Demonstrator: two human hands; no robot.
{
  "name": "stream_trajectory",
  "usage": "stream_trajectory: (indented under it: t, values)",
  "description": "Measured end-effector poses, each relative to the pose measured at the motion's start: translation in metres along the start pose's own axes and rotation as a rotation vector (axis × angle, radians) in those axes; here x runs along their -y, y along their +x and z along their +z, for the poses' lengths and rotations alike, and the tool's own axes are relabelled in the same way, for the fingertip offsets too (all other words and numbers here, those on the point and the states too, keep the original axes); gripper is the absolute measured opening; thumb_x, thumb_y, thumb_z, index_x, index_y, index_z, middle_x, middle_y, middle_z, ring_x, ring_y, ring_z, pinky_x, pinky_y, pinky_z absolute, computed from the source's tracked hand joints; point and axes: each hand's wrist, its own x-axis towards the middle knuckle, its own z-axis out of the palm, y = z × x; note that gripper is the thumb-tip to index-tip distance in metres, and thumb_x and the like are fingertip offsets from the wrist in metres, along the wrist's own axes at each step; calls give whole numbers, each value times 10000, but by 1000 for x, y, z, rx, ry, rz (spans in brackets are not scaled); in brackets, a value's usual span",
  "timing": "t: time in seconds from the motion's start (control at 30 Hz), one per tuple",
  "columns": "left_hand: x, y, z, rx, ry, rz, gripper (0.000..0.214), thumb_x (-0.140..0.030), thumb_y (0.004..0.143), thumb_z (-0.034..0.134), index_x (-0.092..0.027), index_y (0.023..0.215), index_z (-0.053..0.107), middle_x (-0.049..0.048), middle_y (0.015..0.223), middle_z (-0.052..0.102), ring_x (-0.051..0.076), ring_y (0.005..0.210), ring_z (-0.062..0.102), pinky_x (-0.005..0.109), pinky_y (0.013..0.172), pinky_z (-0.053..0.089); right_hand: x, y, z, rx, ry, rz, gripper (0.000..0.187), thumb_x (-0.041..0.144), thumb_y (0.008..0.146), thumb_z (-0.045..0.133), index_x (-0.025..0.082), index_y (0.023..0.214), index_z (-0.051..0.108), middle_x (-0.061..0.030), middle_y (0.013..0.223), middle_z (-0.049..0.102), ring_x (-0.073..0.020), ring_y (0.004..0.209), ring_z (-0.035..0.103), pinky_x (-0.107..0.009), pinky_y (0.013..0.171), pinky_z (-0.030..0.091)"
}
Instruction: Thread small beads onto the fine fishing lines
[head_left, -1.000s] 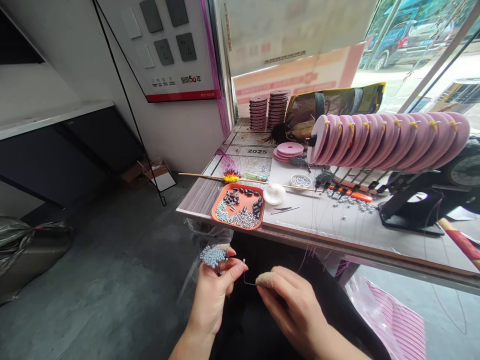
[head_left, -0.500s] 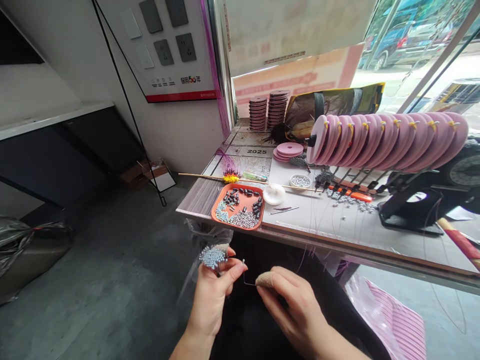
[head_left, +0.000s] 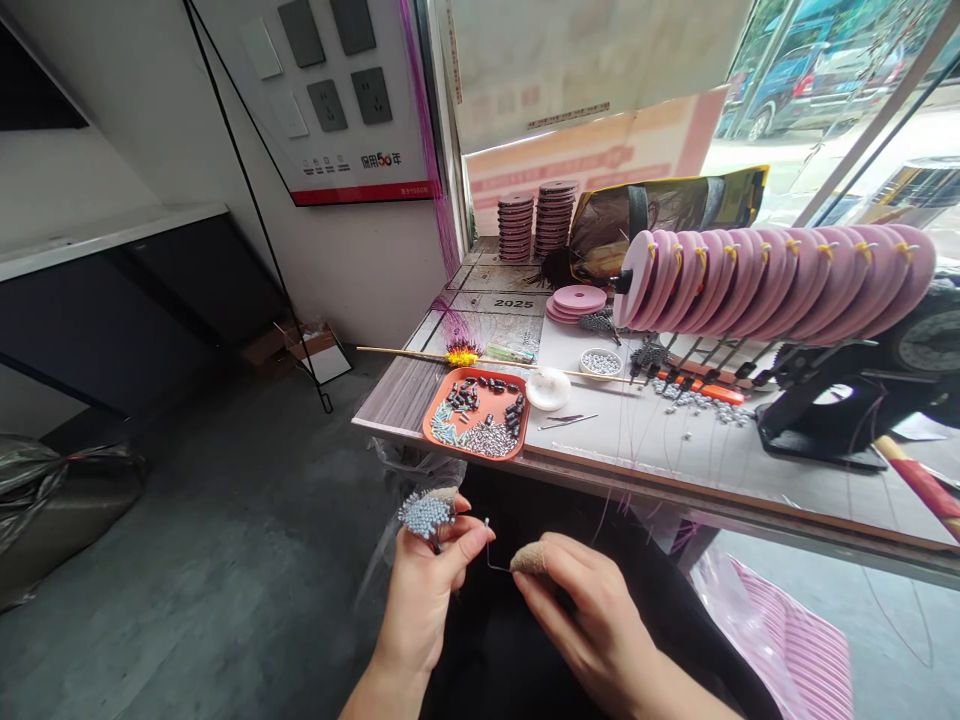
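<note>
My left hand [head_left: 431,575] is closed around a bundle of thin pieces with small pale blue-grey heads [head_left: 425,514]. Between its thumb and index finger it also pinches a tiny light piece [head_left: 487,523], too small to name. A fine thread [head_left: 490,556] runs down from that piece and bends across to my right hand [head_left: 581,600]. The right thumb and index finger are pinched together on the thread's end. Beige tape [head_left: 529,558] wraps the right index finger. Both hands are held over my dark-clothed lap, below the table edge.
On the table, an orange tray [head_left: 429,432] holds black, silver and pale green small parts. Beside it are a white round pad [head_left: 548,389], tweezers [head_left: 568,422] and a bowl of beads [head_left: 601,362]. A rack of pink spools [head_left: 772,280] with hanging threads stands at right.
</note>
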Motion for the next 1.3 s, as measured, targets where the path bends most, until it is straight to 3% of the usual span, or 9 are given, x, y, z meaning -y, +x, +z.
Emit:
stream_trajectory:
  t: [0.37, 0.53, 0.7, 0.93, 1.0, 1.1, 1.2, 1.3]
  values:
    - [5, 1, -4, 1, 41, 36, 339, -231, 517, 798, -159, 800, 626, 14, 574, 642, 122, 517, 570, 150, 359, 256, 0, 1, 0, -9, 122, 77, 178, 178, 878, 437, 166, 731, 537, -16, 628, 540, -115, 550, 496, -210, 514, 412]
    - [8, -1, -8, -20, 240, 272, 211, -193, 592, 759, -220, 777, 661, -6, 618, 666, 156, 593, 613, 244, 611, 469, -4, 2, 2, -97, 132, 153, 159, 185, 863, 460, 167, 724, 534, -13, 641, 561, -112, 557, 511, -197, 525, 418]
    - [9, -8, -7, -39, 511, 485, 107, -157, 605, 737, -261, 612, 714, 16, 696, 700, 202, 705, 641, 280, 751, 470, -6, 6, 3, -139, 119, 218, 187, 220, 858, 464, 166, 699, 547, -12, 618, 563, -118, 542, 508, -200, 515, 413]
    - [23, -12, -11, 53, 602, 661, 191, -132, 639, 705, -266, 773, 731, 24, 765, 736, 207, 734, 675, 278, 762, 496, -1, 10, 4, -53, 192, 312, 115, 262, 811, 522, 157, 780, 558, 17, 598, 484, -107, 512, 420, -199, 461, 352]
    - [22, -11, -12, 105, 597, 655, 196, -124, 659, 679, -259, 794, 723, 30, 824, 730, 210, 796, 666, 282, 782, 490, -1, 10, 5, -33, 230, 313, 162, 264, 829, 499, 164, 703, 522, 17, 596, 474, -102, 518, 406, -198, 470, 343]
    - [20, -8, -9, 132, 476, 521, 208, -133, 687, 646, -244, 858, 686, 27, 878, 699, 181, 774, 644, 276, 750, 488, -2, 10, 6, -44, 243, 301, 183, 251, 848, 472, 168, 686, 497, 12, 613, 483, -101, 537, 416, -197, 499, 352]
    - [21, -5, -4, 116, 242, 349, 265, -171, 676, 681, -233, 926, 619, 2, 801, 673, 129, 634, 605, 237, 628, 481, -3, 9, 6, -46, 220, 282, 166, 243, 846, 479, 171, 698, 503, 13, 615, 492, -101, 538, 426, -195, 505, 358]
    - [22, -5, 2, 72, 122, 281, 278, -184, 644, 722, -207, 891, 598, -10, 707, 653, 127, 648, 591, 229, 647, 463, -3, 7, 7, -37, 216, 269, 164, 235, 853, 471, 172, 708, 514, 8, 625, 516, -102, 543, 444, -188, 510, 368]
